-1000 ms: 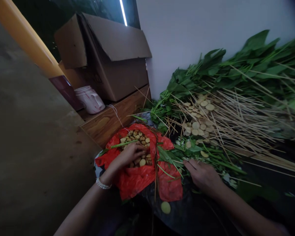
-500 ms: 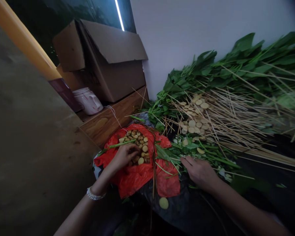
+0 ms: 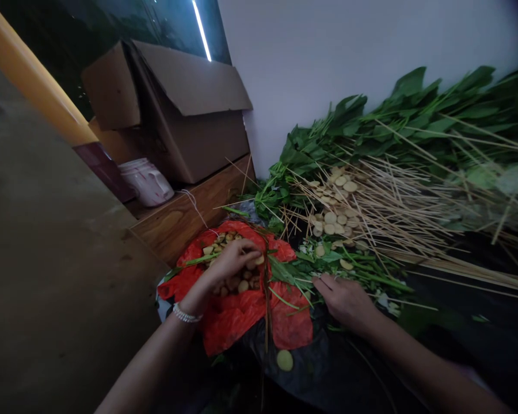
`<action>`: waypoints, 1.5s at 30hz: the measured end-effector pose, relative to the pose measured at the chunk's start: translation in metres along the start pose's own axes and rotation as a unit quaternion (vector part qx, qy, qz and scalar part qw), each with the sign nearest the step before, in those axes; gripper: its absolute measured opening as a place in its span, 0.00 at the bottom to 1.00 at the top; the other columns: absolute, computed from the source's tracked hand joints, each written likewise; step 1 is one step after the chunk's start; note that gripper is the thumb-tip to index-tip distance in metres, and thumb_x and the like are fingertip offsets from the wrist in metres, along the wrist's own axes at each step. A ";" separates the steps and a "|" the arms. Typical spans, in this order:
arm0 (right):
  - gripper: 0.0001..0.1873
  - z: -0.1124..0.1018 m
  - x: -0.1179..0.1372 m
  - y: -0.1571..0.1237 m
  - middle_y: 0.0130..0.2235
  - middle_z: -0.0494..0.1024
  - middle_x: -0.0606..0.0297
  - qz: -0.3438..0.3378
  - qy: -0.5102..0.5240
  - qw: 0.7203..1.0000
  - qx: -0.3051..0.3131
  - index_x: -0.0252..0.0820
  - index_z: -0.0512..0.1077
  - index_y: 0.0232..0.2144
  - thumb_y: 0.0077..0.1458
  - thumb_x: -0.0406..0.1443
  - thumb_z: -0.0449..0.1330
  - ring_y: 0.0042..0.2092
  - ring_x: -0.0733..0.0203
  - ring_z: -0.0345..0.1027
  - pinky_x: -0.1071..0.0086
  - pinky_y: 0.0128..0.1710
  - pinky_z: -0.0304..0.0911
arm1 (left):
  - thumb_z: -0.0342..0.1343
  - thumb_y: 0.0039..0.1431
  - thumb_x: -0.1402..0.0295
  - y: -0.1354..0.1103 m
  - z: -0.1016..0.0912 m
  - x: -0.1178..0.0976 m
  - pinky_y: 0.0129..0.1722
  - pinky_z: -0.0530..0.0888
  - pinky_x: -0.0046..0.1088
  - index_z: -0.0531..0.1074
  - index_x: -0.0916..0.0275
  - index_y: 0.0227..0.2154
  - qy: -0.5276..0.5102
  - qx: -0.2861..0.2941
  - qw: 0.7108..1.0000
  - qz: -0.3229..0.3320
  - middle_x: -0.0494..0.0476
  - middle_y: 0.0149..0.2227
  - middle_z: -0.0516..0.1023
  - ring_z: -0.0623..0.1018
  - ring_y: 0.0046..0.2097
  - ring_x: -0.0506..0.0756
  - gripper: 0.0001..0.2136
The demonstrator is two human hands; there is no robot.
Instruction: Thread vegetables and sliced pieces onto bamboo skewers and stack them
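Note:
My left hand [image 3: 231, 264] is curled over a heap of small yellow-brown pieces [image 3: 237, 283] lying on a crumpled red plastic bag [image 3: 233, 319]. Its fingertips reach the heap's right side, and I cannot tell whether they hold a piece. My right hand [image 3: 343, 302] rests with fingers apart on cut green stems and leaves [image 3: 354, 270], holding nothing. Behind it lie pale round slices [image 3: 330, 217], a spread of thin wooden skewers [image 3: 397, 201] and a large bunch of leafy greens [image 3: 392, 123]. One pale green slice [image 3: 285, 360] sits below the bag.
A dark plastic sheet [image 3: 311, 368] lies under the bag. An open cardboard box [image 3: 185, 126] stands on a wooden board [image 3: 176, 230] against a white wall [image 3: 311, 57]. A white plastic tub [image 3: 147, 183] sits beside it. Bare concrete floor [image 3: 56, 287] spreads to the left.
My left hand has moved up and right across the heap, covering more of it. My right hand has shifted slightly left, and the whole scene has drifted left in view.

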State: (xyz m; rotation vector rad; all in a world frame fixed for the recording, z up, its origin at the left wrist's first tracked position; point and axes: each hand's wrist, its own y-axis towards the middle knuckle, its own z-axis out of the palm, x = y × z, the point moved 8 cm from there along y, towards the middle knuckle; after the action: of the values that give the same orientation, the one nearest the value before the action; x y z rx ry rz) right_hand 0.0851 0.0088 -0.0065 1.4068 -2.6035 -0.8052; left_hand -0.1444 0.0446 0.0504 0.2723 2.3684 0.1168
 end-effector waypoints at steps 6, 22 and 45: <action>0.18 0.003 0.002 0.000 0.35 0.75 0.61 0.000 -0.004 1.000 0.005 0.36 0.71 0.44 0.51 0.22 0.53 0.31 0.63 0.68 0.70 0.29 0.56 | 0.59 0.56 0.60 0.055 0.040 -0.025 0.28 0.71 0.22 0.68 0.62 0.32 -0.403 0.021 0.909 -0.102 0.54 0.29 0.79 0.79 0.30 0.51 0.11; 0.22 -0.068 -0.043 -0.006 0.27 0.71 0.66 0.119 -0.095 0.981 -0.119 0.37 0.71 0.52 0.58 0.24 0.48 0.25 0.65 0.59 0.67 0.27 0.48 | 0.69 0.47 0.67 0.054 0.123 -0.032 0.31 0.73 0.17 0.77 0.65 0.33 -0.609 0.117 0.770 -0.151 0.54 0.32 0.78 0.75 0.30 0.45 0.11; 0.20 -0.053 -0.039 -0.008 0.28 0.73 0.66 0.147 -0.066 0.983 -0.091 0.36 0.72 0.50 0.58 0.24 0.49 0.25 0.65 0.62 0.68 0.26 0.50 | 0.72 0.38 0.60 0.051 0.127 -0.028 0.31 0.70 0.21 0.82 0.63 0.28 -0.499 0.083 0.847 -0.164 0.54 0.28 0.79 0.73 0.30 0.47 0.14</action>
State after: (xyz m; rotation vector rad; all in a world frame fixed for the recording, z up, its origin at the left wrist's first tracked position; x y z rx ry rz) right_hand 0.1300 0.0146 0.0426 0.9228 -2.6611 -1.0873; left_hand -0.0283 0.0887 -0.0146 -0.0180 1.3401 -0.3272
